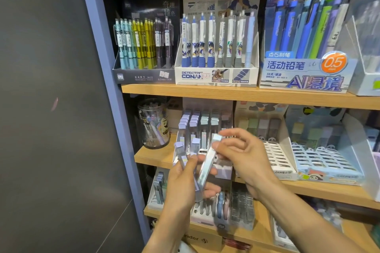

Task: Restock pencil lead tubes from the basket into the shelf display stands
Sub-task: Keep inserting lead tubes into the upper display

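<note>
On the middle shelf (pixel 156 158) at left we see a clear jar (pixel 153 123). Our left hand (pixel 185 183) grips a small bunch of lilac-capped lead tubes (pixel 182 155), caps up. Our right hand (pixel 240 156) pinches the cap end of one pale blue tube (pixel 206 168), tilted, its lower end at the left palm. Both are in front of the partly filled display stand (pixel 203 125); emptier panda stands (pixel 279 158) sit right.
</note>
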`<state>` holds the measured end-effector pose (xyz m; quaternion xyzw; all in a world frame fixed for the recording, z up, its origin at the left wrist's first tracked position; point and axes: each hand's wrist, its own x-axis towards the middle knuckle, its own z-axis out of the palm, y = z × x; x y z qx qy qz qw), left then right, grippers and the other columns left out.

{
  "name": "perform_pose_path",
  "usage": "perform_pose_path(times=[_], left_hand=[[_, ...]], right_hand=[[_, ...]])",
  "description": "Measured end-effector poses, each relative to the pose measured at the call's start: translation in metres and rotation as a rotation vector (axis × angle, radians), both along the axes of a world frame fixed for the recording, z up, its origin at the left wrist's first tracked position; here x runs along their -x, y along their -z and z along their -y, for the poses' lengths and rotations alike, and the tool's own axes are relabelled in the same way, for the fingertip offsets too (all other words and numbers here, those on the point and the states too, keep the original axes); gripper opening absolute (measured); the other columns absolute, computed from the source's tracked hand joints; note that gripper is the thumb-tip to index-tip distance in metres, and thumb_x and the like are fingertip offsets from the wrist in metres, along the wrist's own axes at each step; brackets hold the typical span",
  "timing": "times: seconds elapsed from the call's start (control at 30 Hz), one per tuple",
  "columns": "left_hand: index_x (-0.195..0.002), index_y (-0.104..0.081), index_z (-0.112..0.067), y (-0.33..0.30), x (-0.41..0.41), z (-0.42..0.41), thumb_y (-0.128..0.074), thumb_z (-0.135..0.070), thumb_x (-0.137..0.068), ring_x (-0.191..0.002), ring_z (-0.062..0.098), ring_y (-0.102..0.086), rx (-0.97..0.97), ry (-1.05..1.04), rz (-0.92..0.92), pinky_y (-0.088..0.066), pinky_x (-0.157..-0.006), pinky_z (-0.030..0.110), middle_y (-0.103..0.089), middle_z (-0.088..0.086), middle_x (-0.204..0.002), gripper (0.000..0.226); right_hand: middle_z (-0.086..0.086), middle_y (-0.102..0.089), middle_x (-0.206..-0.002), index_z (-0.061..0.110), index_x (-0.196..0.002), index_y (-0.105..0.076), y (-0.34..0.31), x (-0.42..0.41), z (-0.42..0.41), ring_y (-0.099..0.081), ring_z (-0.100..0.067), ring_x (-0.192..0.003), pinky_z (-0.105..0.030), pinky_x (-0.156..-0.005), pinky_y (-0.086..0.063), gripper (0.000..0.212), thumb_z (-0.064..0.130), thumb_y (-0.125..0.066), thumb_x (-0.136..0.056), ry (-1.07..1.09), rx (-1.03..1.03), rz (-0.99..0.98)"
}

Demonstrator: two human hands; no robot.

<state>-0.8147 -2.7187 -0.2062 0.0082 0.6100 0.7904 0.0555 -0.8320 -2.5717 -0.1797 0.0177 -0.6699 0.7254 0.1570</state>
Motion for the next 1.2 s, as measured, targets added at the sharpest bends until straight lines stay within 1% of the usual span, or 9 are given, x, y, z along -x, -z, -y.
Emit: perform_pose_path(times=[0.1,0.2,0.3,0.5,0.57,0.7,0.9,1.07,1.2], left_hand=[[-0.110,-0.066,-0.012,0.003,0.002,0.004,-0.045,-0.034,-0.110,-0.060,0.030,-0.073,0.053,-0.108,-0.014,-0.058,-0.055,0.033,-0.079,0.010,-0.086,0.030],[-0.107,-0.067,-0.014,0.006,0.003,0.005,-0.047,-0.036,-0.109,-0.058,0.030,-0.070,0.104,-0.202,-0.028,-0.054,-0.050,0.032,-0.076,0.011,-0.086,0.029],[-0.108,-0.068,-0.016,0.009,0.004,0.005,-0.046,-0.039,-0.109,-0.050,0.026,-0.062,0.133,-0.234,-0.063,-0.049,-0.048,0.031,-0.072,0.006,-0.081,0.032],[-0.106,-0.068,-0.021,0.010,0.005,0.004,-0.043,-0.037,-0.110,-0.043,0.020,-0.051,0.181,-0.244,-0.097,-0.042,-0.048,0.031,-0.065,-0.003,-0.067,0.030],[-0.105,-0.068,-0.023,0.010,0.005,0.005,-0.043,-0.037,-0.110,-0.043,0.019,-0.049,0.199,-0.254,-0.106,-0.041,-0.052,0.032,-0.065,-0.006,-0.065,0.030],[-0.106,-0.069,-0.026,0.010,0.005,0.006,-0.044,-0.036,-0.110,-0.043,0.017,-0.047,0.186,-0.256,-0.096,-0.039,-0.048,0.028,-0.063,-0.008,-0.065,0.027],[-0.105,-0.070,-0.028,0.011,0.006,0.008,-0.047,-0.038,-0.109,-0.043,0.014,-0.045,0.174,-0.264,-0.097,-0.035,-0.044,0.026,-0.061,-0.007,-0.066,0.025],[-0.102,-0.071,-0.024,0.014,0.007,0.008,-0.051,-0.035,-0.107,-0.043,0.012,-0.041,0.168,-0.252,-0.095,-0.033,-0.049,0.029,-0.058,-0.006,-0.062,0.024],[-0.112,-0.069,-0.019,0.011,0.008,0.008,-0.053,-0.029,-0.106,-0.040,0.013,-0.033,0.080,-0.214,-0.069,-0.028,-0.040,0.023,-0.057,0.000,-0.065,0.019]], right_hand=[[-0.009,-0.076,-0.089,0.016,-0.106,-0.070,-0.006,0.005,-0.010,-0.075,-0.025,-0.083,-0.035,-0.080,-0.060,0.031,0.010,-0.085,-0.080,0.136,0.050,-0.167],[-0.004,-0.073,-0.088,0.017,-0.104,-0.068,-0.009,0.009,-0.014,-0.072,-0.017,-0.081,-0.023,-0.077,-0.058,0.027,0.010,-0.083,-0.083,0.245,-0.061,-0.308],[0.003,-0.071,-0.093,0.017,-0.104,-0.068,-0.010,0.012,-0.010,-0.069,-0.009,-0.085,-0.016,-0.075,-0.055,0.024,0.008,-0.081,-0.085,0.267,-0.166,-0.372],[0.011,-0.070,-0.091,0.020,-0.104,-0.069,-0.007,0.023,-0.001,-0.068,-0.009,-0.086,-0.018,-0.072,-0.059,0.021,0.009,-0.079,-0.088,0.264,-0.349,-0.436],[0.013,-0.069,-0.090,0.018,-0.104,-0.069,-0.010,0.025,-0.003,-0.068,-0.008,-0.085,-0.019,-0.071,-0.059,0.020,0.010,-0.078,-0.088,0.272,-0.418,-0.462],[0.014,-0.070,-0.089,0.018,-0.103,-0.070,-0.015,0.026,-0.004,-0.068,-0.007,-0.083,-0.020,-0.069,-0.060,0.020,0.008,-0.078,-0.088,0.250,-0.483,-0.468],[0.014,-0.070,-0.089,0.020,-0.102,-0.071,-0.020,0.024,-0.005,-0.069,-0.009,-0.084,-0.022,-0.071,-0.060,0.020,0.009,-0.079,-0.087,0.214,-0.544,-0.485],[0.010,-0.072,-0.089,0.022,-0.102,-0.071,-0.020,0.028,-0.003,-0.069,-0.006,-0.084,-0.023,-0.072,-0.061,0.020,0.009,-0.078,-0.087,0.189,-0.658,-0.454],[0.010,-0.067,-0.098,0.023,-0.112,-0.073,-0.017,0.035,0.000,-0.066,-0.005,-0.084,-0.022,-0.075,-0.059,0.028,0.007,-0.076,-0.089,0.146,-0.806,-0.441]])
